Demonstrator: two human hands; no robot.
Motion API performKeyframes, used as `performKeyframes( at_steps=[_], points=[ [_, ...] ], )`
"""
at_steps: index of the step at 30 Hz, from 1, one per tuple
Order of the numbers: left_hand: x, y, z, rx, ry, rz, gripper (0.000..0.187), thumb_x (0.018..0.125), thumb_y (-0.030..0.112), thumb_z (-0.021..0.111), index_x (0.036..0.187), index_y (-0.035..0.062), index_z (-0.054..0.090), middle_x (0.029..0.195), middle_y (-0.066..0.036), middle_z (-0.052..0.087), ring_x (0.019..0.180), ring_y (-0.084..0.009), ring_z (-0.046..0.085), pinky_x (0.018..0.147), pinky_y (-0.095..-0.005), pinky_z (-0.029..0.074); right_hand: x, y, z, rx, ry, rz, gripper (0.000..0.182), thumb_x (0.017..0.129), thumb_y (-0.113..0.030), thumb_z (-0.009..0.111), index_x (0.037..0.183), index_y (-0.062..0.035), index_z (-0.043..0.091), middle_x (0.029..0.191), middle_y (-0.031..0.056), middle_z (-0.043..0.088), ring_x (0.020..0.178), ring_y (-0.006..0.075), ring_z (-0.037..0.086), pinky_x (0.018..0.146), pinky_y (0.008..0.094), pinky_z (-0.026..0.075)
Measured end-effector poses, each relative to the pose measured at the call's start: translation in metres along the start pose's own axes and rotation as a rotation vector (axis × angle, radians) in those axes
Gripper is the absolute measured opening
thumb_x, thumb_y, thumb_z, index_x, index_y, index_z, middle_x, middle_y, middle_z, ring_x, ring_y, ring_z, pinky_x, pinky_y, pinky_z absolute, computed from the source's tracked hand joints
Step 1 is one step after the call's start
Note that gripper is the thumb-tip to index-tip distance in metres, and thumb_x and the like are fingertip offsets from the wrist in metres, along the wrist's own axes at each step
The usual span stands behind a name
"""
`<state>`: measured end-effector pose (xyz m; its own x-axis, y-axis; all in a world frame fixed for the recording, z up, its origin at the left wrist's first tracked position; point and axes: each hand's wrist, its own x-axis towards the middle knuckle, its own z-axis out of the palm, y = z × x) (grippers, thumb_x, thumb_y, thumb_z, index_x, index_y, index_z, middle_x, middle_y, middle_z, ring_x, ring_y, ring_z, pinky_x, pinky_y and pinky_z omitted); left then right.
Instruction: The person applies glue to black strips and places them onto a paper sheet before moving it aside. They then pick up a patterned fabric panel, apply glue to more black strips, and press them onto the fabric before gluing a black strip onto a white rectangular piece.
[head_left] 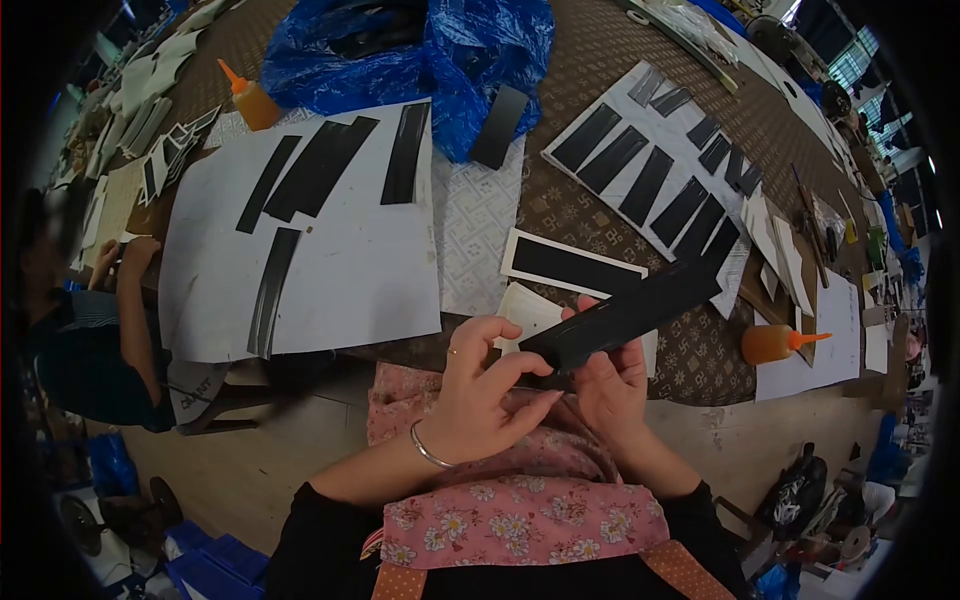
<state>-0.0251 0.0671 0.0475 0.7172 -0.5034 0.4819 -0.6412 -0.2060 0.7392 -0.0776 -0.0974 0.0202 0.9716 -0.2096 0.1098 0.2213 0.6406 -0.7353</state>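
A long black strip (630,315) is held at an angle above the table edge. My right hand (612,390) grips it, thumb on the near side and fingertips showing behind its upper edge. My left hand (478,400), with a metal bangle at the wrist, is at the strip's near end; its fingers are spread and the index fingertip is at or very close to the strip's corner. Under the strip lies a white-bordered black panel (575,268). A cream card piece (530,308) lies beside my left fingers, partly covered.
Several black strips lie on a white sheet (370,270) at left and on a white board (640,130) at right. Orange-tipped glue bottles (255,105) (770,344) flank them. A blue plastic bag (450,60) is at the back. Another person's arm (135,300) rests at far left.
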Motion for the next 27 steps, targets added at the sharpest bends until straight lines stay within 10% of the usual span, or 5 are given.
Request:
performKeyframes(
  at_steps=[8, 11, 14, 27],
  points=[
    [0.0, -0.017, -0.013, -0.038, 0.019, 0.011, 0.02, 0.064, 0.006, 0.066, 0.081, 0.0081, 0.056, 0.094, -0.011, 0.047, 0.091, -0.0306, 0.046, 0.078, -0.0363, 0.038, 0.006, -0.026, -0.016, -0.355, -0.034, -0.246, 0.048, 0.082, -0.004, 0.057, 0.125, -0.006, 0.037, 0.128, 0.0162, 0.039, 0.115, 0.0291, 0.043, 0.098, 0.0416, 0.033],
    [-0.006, -0.042, -0.015, 0.018, 0.016, -0.054, 0.025, 0.066, 0.003, 0.063, 0.089, 0.0065, 0.055, 0.094, -0.01, 0.051, 0.093, -0.0315, 0.047, 0.081, -0.0378, 0.038, 0.015, -0.068, -0.018, -1.345, -0.288, -0.178, 0.036, 0.068, 0.0, 0.066, 0.101, -0.0042, 0.054, 0.112, 0.014, 0.052, 0.105, 0.0263, 0.049, 0.089, 0.0364, 0.038],
    [-0.011, -0.056, -0.008, 0.045, -0.005, -0.089, 0.032, 0.067, 0.002, 0.061, 0.098, 0.0058, 0.052, 0.097, -0.009, 0.054, 0.098, -0.0325, 0.047, 0.085, -0.0387, 0.038, 0.016, -0.07, -0.028, -1.538, -0.367, -0.101, 0.033, 0.065, -0.001, 0.067, 0.096, -0.0088, 0.059, 0.109, 0.0084, 0.054, 0.1, 0.0285, 0.049, 0.085, 0.0355, 0.04],
    [-0.009, -0.068, 0.019, 0.118, -0.084, -0.109, 0.038, 0.069, 0.012, 0.065, 0.104, 0.0071, 0.051, 0.101, -0.006, 0.056, 0.104, -0.0292, 0.047, 0.088, -0.0378, 0.037, 0.015, -0.059, -0.048, -1.692, -0.382, -0.033, 0.031, 0.066, -0.004, 0.065, 0.096, -0.0123, 0.062, 0.109, 0.0047, 0.054, 0.102, 0.0289, 0.046, 0.089, 0.0386, 0.037]
  ],
)
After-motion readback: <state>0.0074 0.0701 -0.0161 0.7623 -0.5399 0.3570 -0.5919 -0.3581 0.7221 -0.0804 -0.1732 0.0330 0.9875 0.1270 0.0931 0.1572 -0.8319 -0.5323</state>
